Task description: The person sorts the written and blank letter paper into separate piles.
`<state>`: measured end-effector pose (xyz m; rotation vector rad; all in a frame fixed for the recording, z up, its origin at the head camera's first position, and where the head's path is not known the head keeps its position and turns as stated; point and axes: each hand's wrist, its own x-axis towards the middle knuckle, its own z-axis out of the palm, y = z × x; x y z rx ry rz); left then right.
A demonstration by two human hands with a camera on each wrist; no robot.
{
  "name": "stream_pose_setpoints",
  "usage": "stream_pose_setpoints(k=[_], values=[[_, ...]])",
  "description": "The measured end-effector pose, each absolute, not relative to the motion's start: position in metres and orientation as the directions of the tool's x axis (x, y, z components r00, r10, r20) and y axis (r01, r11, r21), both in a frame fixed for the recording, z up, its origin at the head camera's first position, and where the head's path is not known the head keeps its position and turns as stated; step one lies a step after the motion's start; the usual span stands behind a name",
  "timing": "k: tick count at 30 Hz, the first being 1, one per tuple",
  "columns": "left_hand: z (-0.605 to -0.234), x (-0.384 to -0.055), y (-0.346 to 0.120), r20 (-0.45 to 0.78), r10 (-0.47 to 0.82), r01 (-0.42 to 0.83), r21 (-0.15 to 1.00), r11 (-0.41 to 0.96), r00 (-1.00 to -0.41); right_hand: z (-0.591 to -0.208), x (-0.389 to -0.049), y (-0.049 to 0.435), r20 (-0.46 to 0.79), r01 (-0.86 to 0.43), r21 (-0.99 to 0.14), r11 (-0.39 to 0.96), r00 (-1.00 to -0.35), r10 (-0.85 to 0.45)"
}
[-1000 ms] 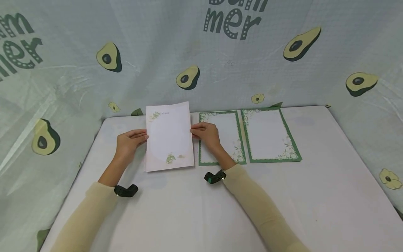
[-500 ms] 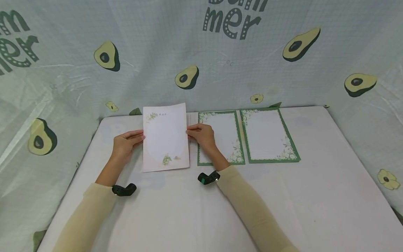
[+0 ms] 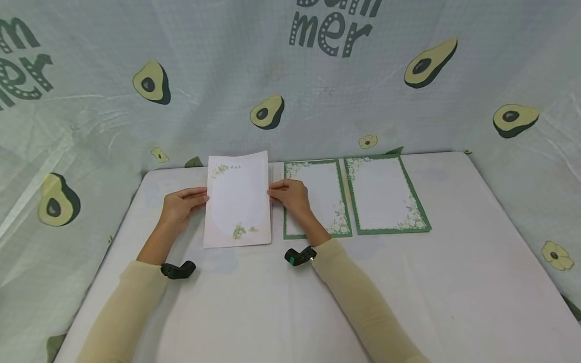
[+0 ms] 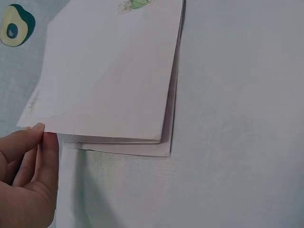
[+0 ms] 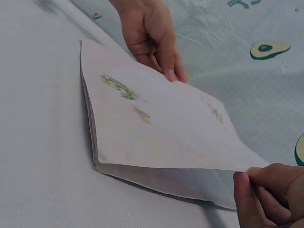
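Note:
A pale pink sheet of stationery paper (image 3: 238,201) with small green plant prints stands out over more pale paper (image 5: 156,183) at the left back of the table. My left hand (image 3: 179,205) pinches its left edge between thumb and fingers. On the opposite edge, my right hand (image 3: 292,197) pinches it the same way. The left wrist view shows the upper paper (image 4: 109,85) raised off a lower layer (image 4: 128,148), their near corners offset. Beside my right hand lies a green-bordered sheet (image 3: 317,194), partly covered by that hand and wrist.
A second green-bordered stack of paper (image 3: 386,194) lies to the right of the first. White cloth covers the table (image 3: 254,302). An avocado-print curtain (image 3: 204,75) hangs close behind its back edge and along both sides.
Both hands have shifted the pink paper a little left, away from the green-bordered sheets, and its top edge sits slightly lower. The grip on both edges is unchanged.

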<state>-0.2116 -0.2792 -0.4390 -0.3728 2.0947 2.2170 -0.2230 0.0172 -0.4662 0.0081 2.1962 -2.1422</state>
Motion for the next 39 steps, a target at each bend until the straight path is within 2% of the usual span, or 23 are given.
stream_pose_setpoints(k=[15, 23, 30, 39], values=[[-0.434, -0.220, -0.279, -0.280, -0.074, -0.285, 0.957, 0.060, -0.957, -0.469, -0.229, 0.014, -0.036, 0.034, -0.989, 0.147, -0.999, -0.012], [-0.436, -0.225, -0.271, -0.294, -0.073, -0.303, 0.933, 0.192, -0.953, -0.463, -0.229, 0.014, -0.006, 0.005, -0.973, 0.229, -1.000, -0.004], [-0.439, -0.230, -0.271, -0.309, -0.069, -0.316, 0.915, 0.250, -0.949, -0.462, -0.229, 0.012, -0.022, 0.020, -0.951, 0.309, -1.000, -0.003], [-0.439, -0.229, -0.269, -0.297, -0.058, -0.300, 0.911, 0.282, -0.953, -0.462, -0.228, 0.014, -0.027, 0.025, -0.945, 0.325, -1.000, -0.002]])
